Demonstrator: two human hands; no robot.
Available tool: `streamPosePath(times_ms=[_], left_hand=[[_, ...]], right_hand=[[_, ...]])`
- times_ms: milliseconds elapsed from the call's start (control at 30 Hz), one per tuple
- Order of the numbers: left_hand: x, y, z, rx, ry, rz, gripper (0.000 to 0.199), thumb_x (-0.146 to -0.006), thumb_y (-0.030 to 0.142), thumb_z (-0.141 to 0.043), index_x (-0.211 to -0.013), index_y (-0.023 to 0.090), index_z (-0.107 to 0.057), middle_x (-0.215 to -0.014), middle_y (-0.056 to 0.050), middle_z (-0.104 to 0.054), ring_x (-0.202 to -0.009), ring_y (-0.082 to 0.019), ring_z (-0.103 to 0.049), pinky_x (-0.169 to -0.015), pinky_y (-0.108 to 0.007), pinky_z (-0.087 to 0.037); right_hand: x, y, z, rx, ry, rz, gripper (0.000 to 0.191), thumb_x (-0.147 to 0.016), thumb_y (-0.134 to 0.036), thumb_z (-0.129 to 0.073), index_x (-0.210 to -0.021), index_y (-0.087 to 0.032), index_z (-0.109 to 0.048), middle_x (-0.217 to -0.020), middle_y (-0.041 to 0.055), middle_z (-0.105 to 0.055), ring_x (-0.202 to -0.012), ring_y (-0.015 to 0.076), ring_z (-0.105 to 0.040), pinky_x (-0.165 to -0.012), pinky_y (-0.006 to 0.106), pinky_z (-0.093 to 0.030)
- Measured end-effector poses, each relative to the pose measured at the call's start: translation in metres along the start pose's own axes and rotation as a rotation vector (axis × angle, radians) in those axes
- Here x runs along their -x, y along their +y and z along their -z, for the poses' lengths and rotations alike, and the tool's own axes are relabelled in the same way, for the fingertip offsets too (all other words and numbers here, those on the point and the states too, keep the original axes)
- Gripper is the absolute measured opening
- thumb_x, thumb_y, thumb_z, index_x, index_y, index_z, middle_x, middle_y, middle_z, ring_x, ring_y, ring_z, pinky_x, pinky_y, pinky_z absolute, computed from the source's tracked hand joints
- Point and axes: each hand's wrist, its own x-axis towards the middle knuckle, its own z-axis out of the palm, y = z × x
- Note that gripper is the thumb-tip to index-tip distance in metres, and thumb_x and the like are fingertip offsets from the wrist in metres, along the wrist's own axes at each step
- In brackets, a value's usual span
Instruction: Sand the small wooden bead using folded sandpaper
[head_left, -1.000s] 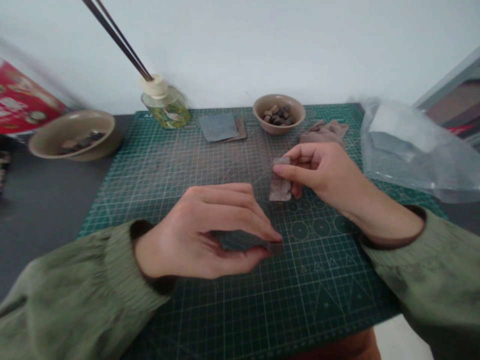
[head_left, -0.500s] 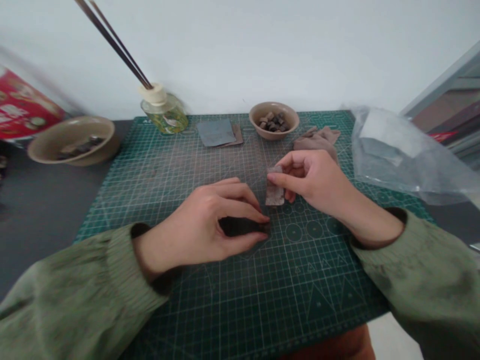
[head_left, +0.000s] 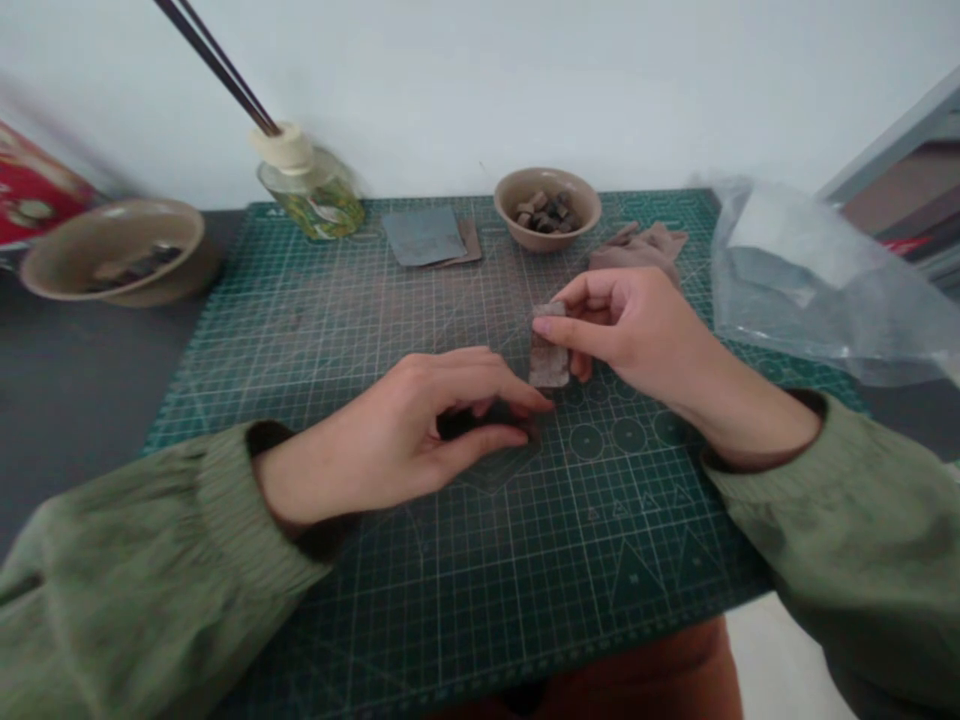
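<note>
**Left hand (head_left: 382,435) and right hand (head_left: 637,340) pinch small pieces above a green cutting mat (head_left: 420,610)**

Seen from the person's own viewpoint, both forearms reach forward in olive-green sleeves (head_left: 127,570) with dark cuffs. The fingers of the right hand are closed on the top of a mottled grey-pink strip (head_left: 549,365), near the middle of the green cutting mat. The strip stands nearly upright in the view, with its lower part showing below the fingertips. Just to the lower left, the thumb and fingers of the left hand are curled together around a dark piece (head_left: 469,424). It is mostly hidden, so its shape cannot be told. The two hands are close together but not touching.

At the far edge of the mat sits a beige ceramic bowl (head_left: 547,240) holding dark chunks (head_left: 544,212). To its left, a grey abrasive sheet (head_left: 424,235) lies on a brown sheet (head_left: 471,245). Farther left stands a glass diffuser bottle (head_left: 311,200) with two dark reeds (head_left: 217,65) leaning out of it. To the right of the bowl lies a crumpled taupe cloth (head_left: 637,250), and a clear plastic bag (head_left: 817,290) rests over the mat's right corner. Off the mat on the left, a wider beige bowl (head_left: 112,225) sits on a dark surface (head_left: 75,420), beside a blurred red package (head_left: 30,180).
</note>
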Motion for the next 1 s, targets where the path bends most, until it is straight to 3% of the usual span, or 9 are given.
streamPosePath(times_ms=[67,167,333,600,1000], left_hand=[[0.0,0.0,-0.001,0.019,0.047,0.02,0.023,-0.11,0.023,-0.076,-0.13,0.028,-0.087,-0.117,-0.003,-0.084,-0.094,-0.014,-0.076,-0.08,-0.026,-0.063],[0.0,-0.003,-0.001,-0.051,0.125,0.073,0.015,-0.101,0.025,-0.083,-0.115,0.027,-0.089,-0.107,-0.002,-0.084,-0.089,-0.015,-0.076,-0.08,-0.028,-0.061],[0.0,-0.007,0.003,-0.12,0.135,0.147,0.006,-0.096,0.03,-0.087,-0.1,0.026,-0.087,-0.102,-0.001,-0.083,-0.093,-0.018,-0.077,-0.085,-0.031,-0.059],[0.003,-0.015,0.009,-0.089,0.136,0.219,0.014,-0.092,0.039,-0.094,-0.099,0.028,-0.089,-0.093,0.0,-0.082,-0.08,-0.017,-0.073,-0.072,-0.029,-0.054],[0.001,-0.007,0.003,-0.061,0.184,0.217,0.007,-0.091,0.031,-0.093,-0.098,0.028,-0.092,-0.094,0.001,-0.083,-0.082,-0.016,-0.075,-0.074,-0.029,-0.053]], right_hand=[[0.001,-0.002,0.0,-0.017,-0.01,-0.006,0.036,-0.087,-0.043,-0.104,-0.088,-0.017,-0.079,-0.068,0.0008,-0.077,-0.051,0.0123,-0.066,-0.048,0.024,-0.054],[0.001,-0.005,0.001,-0.049,-0.026,-0.022,0.038,-0.086,-0.045,-0.106,-0.085,-0.018,-0.079,-0.068,0.0008,-0.077,-0.051,0.0118,-0.065,-0.048,0.024,-0.055],[0.001,-0.005,0.005,-0.061,-0.034,-0.026,0.037,-0.087,-0.045,-0.105,-0.082,-0.02,-0.079,-0.066,0.0007,-0.076,-0.051,0.0118,-0.064,-0.048,0.024,-0.054],[0.004,-0.001,0.005,0.017,-0.346,-0.104,0.03,-0.091,-0.042,-0.1,-0.083,-0.018,-0.083,-0.073,0.0048,-0.083,-0.055,0.0157,-0.072,-0.051,0.026,-0.058],[0.007,0.0,-0.009,-0.03,-0.334,-0.126,0.023,-0.09,-0.032,-0.1,-0.086,-0.018,-0.082,-0.071,0.0038,-0.083,-0.054,0.0149,-0.073,-0.05,0.024,-0.059]])
